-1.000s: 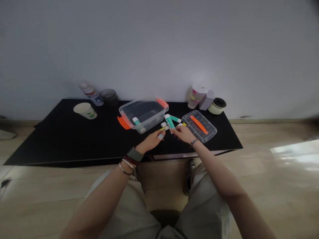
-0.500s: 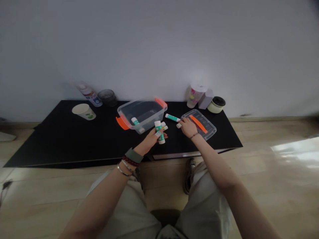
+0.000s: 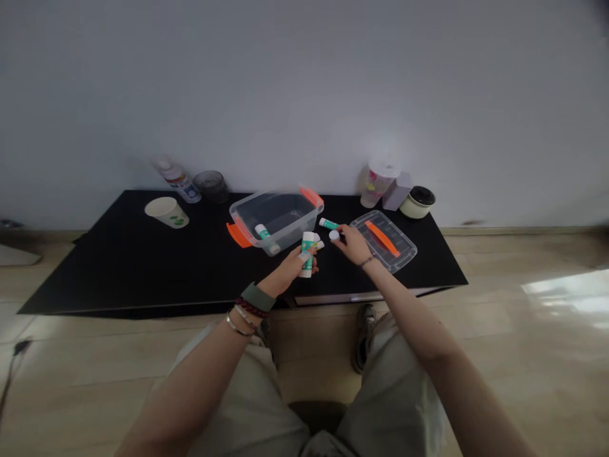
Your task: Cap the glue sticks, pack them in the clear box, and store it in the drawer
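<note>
My left hand (image 3: 289, 268) is wrapped round several green-and-white glue sticks (image 3: 307, 246), their white ends jutting past the fingers. To its right, my right hand (image 3: 354, 245) pinches another glue stick, whose round white end (image 3: 334, 235) points up at me; the rest of that one is hidden. Just behind those fingers a glue stick (image 3: 328, 223) lies on the black tabletop. The clear plastic box (image 3: 295, 233) with orange latches stands uncovered behind my left hand, one glue stick (image 3: 265, 235) leaning inside. Beside my right hand lies the clear lid (image 3: 406, 248) with an orange handle.
At the left of the black table (image 3: 114, 266) are a paper cup (image 3: 164, 211), a spray can (image 3: 181, 183) and a dark cup (image 3: 212, 186). A pink-patterned cup (image 3: 375, 184), a lilac box (image 3: 397, 192) and a cream pot (image 3: 415, 204) line the wall at right.
My right hand has lifted a glue stick off the table by the lid and moved slightly left, turning its end upward. My left hand keeps its bundle. The view shifted slightly.
</note>
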Tool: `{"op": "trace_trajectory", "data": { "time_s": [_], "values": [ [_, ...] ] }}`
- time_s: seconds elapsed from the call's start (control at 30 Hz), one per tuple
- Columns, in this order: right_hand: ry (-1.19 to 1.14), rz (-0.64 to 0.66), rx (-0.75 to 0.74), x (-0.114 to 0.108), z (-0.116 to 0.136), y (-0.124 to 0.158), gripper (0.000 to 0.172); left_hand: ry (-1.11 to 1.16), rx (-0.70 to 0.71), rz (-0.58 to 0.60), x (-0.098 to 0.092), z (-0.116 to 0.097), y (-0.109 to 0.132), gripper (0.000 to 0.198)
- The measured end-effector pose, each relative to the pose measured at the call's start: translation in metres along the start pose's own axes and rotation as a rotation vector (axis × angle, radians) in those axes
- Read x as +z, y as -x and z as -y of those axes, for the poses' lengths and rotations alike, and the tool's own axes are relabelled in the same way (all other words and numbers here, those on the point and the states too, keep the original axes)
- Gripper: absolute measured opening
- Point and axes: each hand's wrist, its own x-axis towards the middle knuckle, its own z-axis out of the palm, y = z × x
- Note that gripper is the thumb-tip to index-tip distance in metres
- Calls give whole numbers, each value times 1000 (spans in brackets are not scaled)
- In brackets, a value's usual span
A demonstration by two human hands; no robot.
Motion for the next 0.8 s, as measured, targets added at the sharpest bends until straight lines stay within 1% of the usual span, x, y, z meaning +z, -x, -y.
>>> {"op": "trace_trajectory", "data": {
  "time_s": [0.07, 0.1, 0.17, 0.2, 0.27, 0.37, 0.5, 0.63, 0.8],
  "values": [
    [-382, -75, 130, 0, 7, -4, 34, -19, 21, 12, 1, 0, 1, 35],
    [-568, -81, 188, 0, 11, -5, 39, -32, 34, 24, 1, 0, 2, 37],
    [-878, -41, 265, -1, 21, -4, 48, -67, 59, 62, 2, 1, 2, 41],
    [-986, -10, 291, -1, 25, -2, 51, -86, 71, 80, 2, 3, 2, 44],
    [-1116, 46, 323, -2, 35, 3, 54, -121, 93, 108, 3, 6, 0, 50],
    [-1168, 87, 326, -4, 45, 11, 55, -168, 112, 142, 2, 12, -5, 56],
    [-1167, 129, 278, -9, 51, 15, 56, -186, 112, 206, 2, 13, -5, 58],
    [-1110, 154, 199, -20, 53, 19, 57, -136, 93, 279, 2, 5, 6, 52],
    [-988, 203, 59, -36, 57, 25, 51, -60, -11, 391, -2, -7, 17, 46]
  ]
}}
